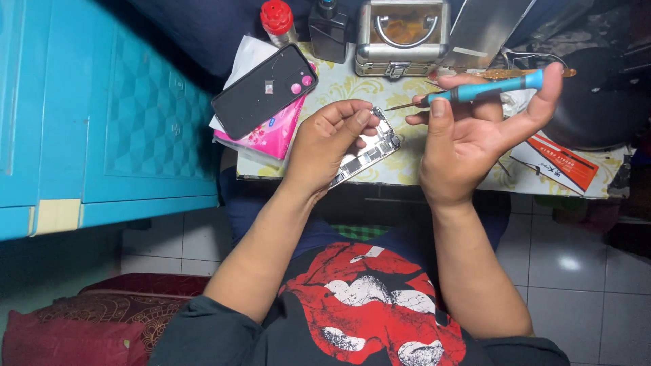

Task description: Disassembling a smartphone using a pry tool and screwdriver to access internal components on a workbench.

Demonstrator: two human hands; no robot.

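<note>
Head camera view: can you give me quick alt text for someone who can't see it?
A left hand steadies an opened phone body on a small table while the right hand aims a teal precision screwdriver at it. A detached phone screen lies on a pink tissue pack nearby.

teal screwdriver [485, 88], pink tissue pack [271, 134], turquoise cabinet [102, 115]
</note>
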